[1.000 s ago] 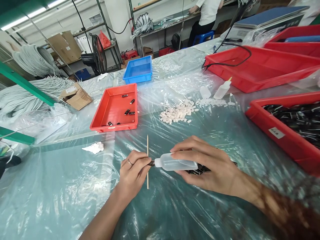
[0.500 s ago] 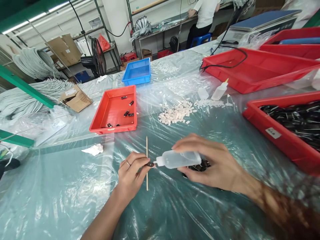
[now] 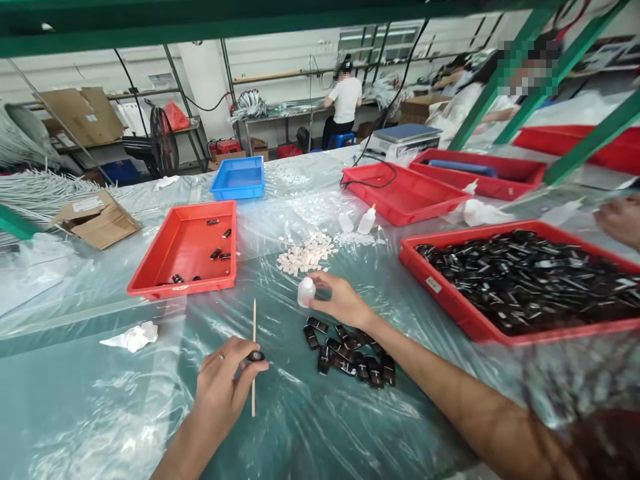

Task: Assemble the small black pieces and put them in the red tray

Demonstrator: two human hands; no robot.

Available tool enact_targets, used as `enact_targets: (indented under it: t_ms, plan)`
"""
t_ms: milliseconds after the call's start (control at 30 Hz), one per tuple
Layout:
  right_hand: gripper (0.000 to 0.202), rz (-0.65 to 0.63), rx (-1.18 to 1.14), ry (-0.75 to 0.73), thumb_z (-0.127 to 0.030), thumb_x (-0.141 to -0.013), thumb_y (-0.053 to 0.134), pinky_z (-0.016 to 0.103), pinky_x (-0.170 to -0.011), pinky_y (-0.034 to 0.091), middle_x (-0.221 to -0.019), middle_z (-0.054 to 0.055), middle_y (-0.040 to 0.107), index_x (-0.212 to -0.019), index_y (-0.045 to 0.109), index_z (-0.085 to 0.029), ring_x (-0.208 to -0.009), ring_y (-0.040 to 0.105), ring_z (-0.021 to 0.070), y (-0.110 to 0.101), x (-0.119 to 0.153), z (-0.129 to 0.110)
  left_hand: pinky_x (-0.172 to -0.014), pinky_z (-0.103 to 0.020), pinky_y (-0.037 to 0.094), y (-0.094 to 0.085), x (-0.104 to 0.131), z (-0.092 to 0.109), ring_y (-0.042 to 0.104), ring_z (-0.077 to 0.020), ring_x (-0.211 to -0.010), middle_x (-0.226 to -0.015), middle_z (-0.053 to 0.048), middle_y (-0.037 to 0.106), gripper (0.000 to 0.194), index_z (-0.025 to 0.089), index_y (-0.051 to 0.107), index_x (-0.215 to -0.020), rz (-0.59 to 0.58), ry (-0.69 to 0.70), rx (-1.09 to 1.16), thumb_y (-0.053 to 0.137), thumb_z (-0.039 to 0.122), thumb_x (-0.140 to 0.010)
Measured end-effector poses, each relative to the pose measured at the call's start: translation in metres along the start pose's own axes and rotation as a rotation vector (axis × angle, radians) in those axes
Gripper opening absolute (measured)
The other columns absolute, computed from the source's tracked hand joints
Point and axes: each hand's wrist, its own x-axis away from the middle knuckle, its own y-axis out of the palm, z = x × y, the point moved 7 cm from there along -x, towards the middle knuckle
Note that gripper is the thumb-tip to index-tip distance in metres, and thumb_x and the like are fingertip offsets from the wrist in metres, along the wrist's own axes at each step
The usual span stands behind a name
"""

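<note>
My left hand [image 3: 225, 377] pinches a small glossy black part [image 3: 256, 357] between thumb and fingertips. Just under that part, a pointed wooden stick [image 3: 254, 393] lies on the plastic-covered table. Farther forward, my right hand [image 3: 343, 303] has its thumb and fingers around a translucent white squeeze bottle [image 3: 305, 293], which looks upright; whether its base touches the table I cannot tell. Several loose black parts [image 3: 350, 357] lie in a group below my right wrist. Beyond the bottle is a heap of small white pieces [image 3: 305, 253].
An orange-red tray [image 3: 170, 253] at left holds several black parts, with a blue tray [image 3: 237, 179] behind it. At right, a red tray [image 3: 425, 280] is full of black parts. Crumpled white tissue [image 3: 135, 337] lies left. Another person's hand [image 3: 623, 220] shows at the right edge.
My right hand has carried the bottle away from the part in my left hand, forward, and tipped it from lying level to upright. The view has swung right, uncovering the loose black parts.
</note>
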Motion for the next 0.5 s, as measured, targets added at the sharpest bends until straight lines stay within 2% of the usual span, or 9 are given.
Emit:
enact_targets:
  t_ms: [67, 133, 233, 300, 367, 500]
  plan:
    - [0.054, -0.042, 0.017, -0.025, -0.044, -0.076, 0.093, 0.046, -0.109, 0.061, -0.124, 0.005, 0.082, -0.124, 0.074, -0.029, -0.116, 0.077, 0.0281, -0.004, -0.003, 0.002, -0.068, -0.025, 0.061, 0.002, 0.004, -0.007, 0.075, -0.0152, -0.065, -0.084, 0.005, 0.079, 0.009, 0.032, 0.063, -0.114, -0.018, -0.047, -0.015, 0.055, 0.035, -0.113]
    - [0.054, -0.033, 0.040, -0.044, -0.049, -0.083, 0.088, 0.042, -0.109, 0.061, -0.130, 0.006, 0.080, -0.129, 0.073, -0.028, -0.119, 0.076, 0.0257, -0.016, -0.009, 0.007, -0.067, -0.026, 0.061, 0.005, 0.007, -0.011, 0.075, -0.0157, -0.064, -0.087, 0.006, 0.079, 0.011, 0.033, 0.061, -0.118, -0.055, -0.083, 0.003, 0.051, 0.034, -0.113]
    - [0.037, 0.103, 0.137, -0.024, -0.050, -0.101, 0.069, 0.041, -0.104, 0.061, -0.128, 0.011, 0.077, -0.127, 0.072, -0.024, -0.111, 0.074, 0.0224, -0.043, -0.020, 0.025, -0.064, -0.027, 0.060, 0.014, 0.009, -0.012, 0.073, -0.0171, -0.066, -0.091, 0.005, 0.078, 0.016, 0.033, 0.059, -0.116, -0.165, -0.143, 0.056, 0.043, 0.031, -0.113]
    - [0.034, 0.182, 0.223, 0.010, -0.048, -0.106, 0.066, 0.042, -0.098, 0.062, -0.122, 0.010, 0.075, -0.125, 0.071, -0.021, -0.100, 0.072, 0.0201, -0.057, -0.027, 0.039, -0.069, -0.029, 0.061, 0.022, 0.011, -0.011, 0.074, -0.0182, -0.070, -0.097, 0.004, 0.078, 0.021, 0.034, 0.059, -0.119, -0.244, -0.201, 0.066, 0.039, 0.030, -0.113]
    - [0.033, 0.210, 0.297, 0.038, -0.046, -0.108, 0.067, 0.041, -0.093, 0.063, -0.118, 0.008, 0.075, -0.124, 0.071, -0.018, -0.094, 0.071, 0.0179, -0.062, -0.033, 0.048, -0.073, -0.031, 0.062, 0.028, 0.013, -0.007, 0.076, -0.0192, -0.075, -0.103, 0.003, 0.080, 0.025, 0.035, 0.059, -0.122, -0.302, -0.232, 0.071, 0.037, 0.029, -0.113]
    - [0.028, 0.195, 0.419, 0.056, -0.043, -0.109, 0.067, 0.040, -0.096, 0.065, -0.122, 0.008, 0.076, -0.120, 0.073, -0.018, -0.103, 0.073, 0.0188, -0.060, -0.041, 0.050, -0.075, -0.032, 0.061, 0.040, 0.018, -0.001, 0.078, -0.0203, -0.080, -0.107, 0.003, 0.080, 0.025, 0.036, 0.060, -0.122, -0.358, -0.216, 0.084, 0.039, 0.030, -0.112]
